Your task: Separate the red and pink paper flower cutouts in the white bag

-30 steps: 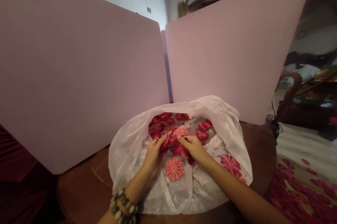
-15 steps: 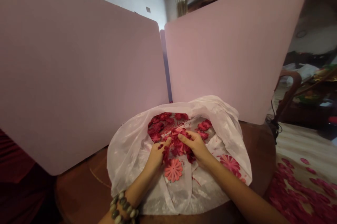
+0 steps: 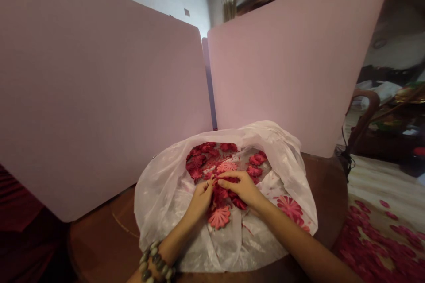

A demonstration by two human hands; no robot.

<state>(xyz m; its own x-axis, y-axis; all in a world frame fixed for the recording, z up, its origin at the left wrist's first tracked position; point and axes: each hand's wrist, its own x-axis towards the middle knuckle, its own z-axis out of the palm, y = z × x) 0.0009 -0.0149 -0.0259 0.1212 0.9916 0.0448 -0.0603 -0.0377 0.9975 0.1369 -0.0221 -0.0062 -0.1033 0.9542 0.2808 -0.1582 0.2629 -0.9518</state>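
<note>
A white plastic bag [image 3: 172,212] lies open on a round wooden table [image 3: 99,243], holding a heap of dark red flower cutouts [image 3: 206,152], probably paper. My right hand [image 3: 241,188] pinches a dark red flower [image 3: 230,180] at the heap's middle. Beside it, my left hand [image 3: 200,203] has its fingers bunched on the flowers, and I cannot tell whether it grips one. A large coral flower [image 3: 219,217] lies just below my hands, and a pale pink one [image 3: 227,166] lies just above. A beaded bracelet [image 3: 154,261] circles my left wrist.
Two tall pink boards [image 3: 99,97] stand behind the table, with the second board [image 3: 282,79] to the right. To the right, a cream bedspread [image 3: 381,185] carries many scattered red petals. A wooden chair back [image 3: 365,110] and a dark cable [image 3: 345,159] stand beyond the table's right edge.
My hands have drawn closer over the heap, and my right hand has closed on a dark red flower. The pale pink flower shows again, and the coral flower has shifted slightly.
</note>
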